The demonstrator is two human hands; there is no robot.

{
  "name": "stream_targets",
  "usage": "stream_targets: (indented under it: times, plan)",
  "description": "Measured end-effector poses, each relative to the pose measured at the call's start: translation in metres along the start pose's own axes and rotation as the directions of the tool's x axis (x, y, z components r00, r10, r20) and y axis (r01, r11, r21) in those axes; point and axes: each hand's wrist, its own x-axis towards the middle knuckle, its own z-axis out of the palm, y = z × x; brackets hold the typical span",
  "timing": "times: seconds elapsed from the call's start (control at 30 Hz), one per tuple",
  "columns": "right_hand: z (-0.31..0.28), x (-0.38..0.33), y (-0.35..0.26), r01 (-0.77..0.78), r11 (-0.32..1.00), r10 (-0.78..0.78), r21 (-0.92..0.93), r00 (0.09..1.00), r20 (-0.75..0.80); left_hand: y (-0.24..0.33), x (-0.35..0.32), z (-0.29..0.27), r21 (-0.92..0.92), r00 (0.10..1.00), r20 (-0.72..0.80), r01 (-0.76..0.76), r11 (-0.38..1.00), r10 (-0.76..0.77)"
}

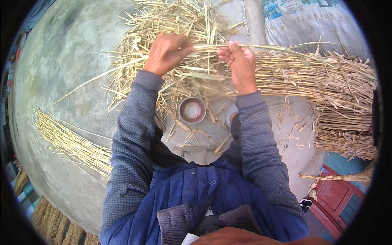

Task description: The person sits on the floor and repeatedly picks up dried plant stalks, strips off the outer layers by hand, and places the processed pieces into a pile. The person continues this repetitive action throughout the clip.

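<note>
Materials first: grey concrete floor (61,69), smooth with mottled stains. Loose heap (175,20) of dry straw-yellow leaf strips and stalk bits, flat, papery, crossing every which way. To its right, a thick stack of reeds (286,75), stiff round stems laid roughly parallel, ragged flaky ends. Left side has a bundle of slim stalks (75,147), paler and cleaner, fanning slightly at the far end. Small round metal bowl (181,110) near the person's feet, whitish and reddish inside, contents unclear. Shiny woven-plastic sack (314,28) at top right. Sleeves (134,134) are textured grey-blue knit, vest (183,188) quilted navy.

The stalk (277,48): long, thin, pale green-yellow, narrow leaf blades peeling off its right part. Held roughly level above the heap, right end out over the reed stack; a thin strand trails down-left past the left hand. One stem or several, can't tell.

Left hand (170,51): fingers curled, gripping the stalk. Right hand (239,63): pinching it between thumb and fingers, just beside.
</note>
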Motion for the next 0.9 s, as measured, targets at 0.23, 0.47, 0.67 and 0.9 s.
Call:
stream_targets:
  times: [0.23, 0.47, 0.67, 0.9]
  plan:
    - [-0.01, -0.003, -0.014, -0.03, 0.999, 0.029, 0.045, 0.999, 0.032, -0.037, -0.016, -0.025, -0.286, 0.989, 0.071, 0.147, 0.947, -0.132]
    - [0.0, -0.007, -0.017, 0.046, 0.996, -0.046, -0.08, 0.999, 0.007, -0.024, -0.009, -0.032, -0.161, 0.961, 0.09, 0.272, 0.949, -0.26]
    - [0.02, -0.015, -0.005, 0.099, 0.986, -0.081, -0.137, 0.988, 0.13, -0.001, 0.002, 0.021, -0.235, 0.986, -0.148, -0.107, 0.966, 0.074]
    - [0.013, -0.011, -0.005, 0.181, 0.976, -0.162, -0.123, 0.975, 0.15, -0.003, -0.003, 0.016, -0.341, 1.0, -0.015, 0.006, 0.94, -0.012]
